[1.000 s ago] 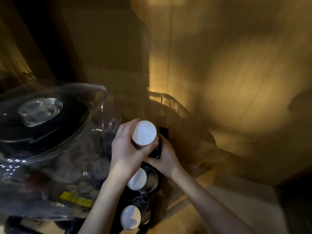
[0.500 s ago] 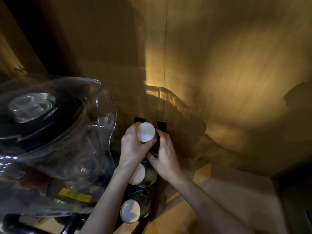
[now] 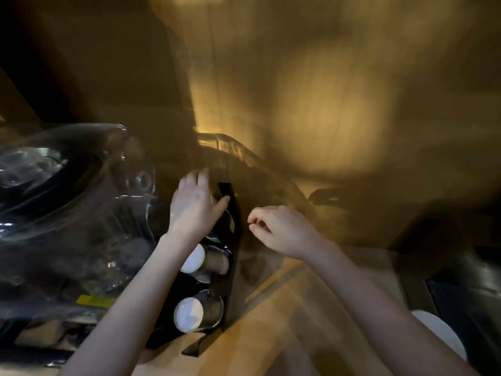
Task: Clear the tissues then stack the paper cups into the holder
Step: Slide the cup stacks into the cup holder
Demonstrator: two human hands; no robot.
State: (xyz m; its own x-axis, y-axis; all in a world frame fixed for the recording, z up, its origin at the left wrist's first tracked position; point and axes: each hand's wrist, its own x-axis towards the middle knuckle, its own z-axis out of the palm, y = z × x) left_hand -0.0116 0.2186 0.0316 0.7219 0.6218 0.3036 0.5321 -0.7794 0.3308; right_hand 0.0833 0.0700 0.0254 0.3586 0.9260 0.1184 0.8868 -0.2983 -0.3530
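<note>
Fingers (image 3: 202, 176) of the left hand (image 3: 193, 206) are spread flat over the far end of the holder (image 3: 230, 234), palm down, with the thumb hooked against its black upright; whether a cup sits under that palm I cannot tell, since the hand hides that slot; the right hand (image 3: 282, 230) hangs just beside the holder, apart from it, fingers curled loosely inward and gripping nothing that I can make out.

Going near to far: the near cup (image 3: 188, 314) sits seated in the holder's closest ring, white base up; the middle cup (image 3: 193, 259) sits in the next ring, partly behind the left forearm; the far ring lies under the left hand; beyond that the wooden wall is blurred and shadowed.

As a judgement, the stacking is well along: two rings are visibly filled and the third is being attended to; no loose cups show on the counter (image 3: 284, 321), and no tissues show either, so that part looks done, though the dim, smeared picture leaves room for doubt; a white round edge at lower right is too cut off to name.

A clear jug (image 3: 81, 202) stands to the left of the holder.
</note>
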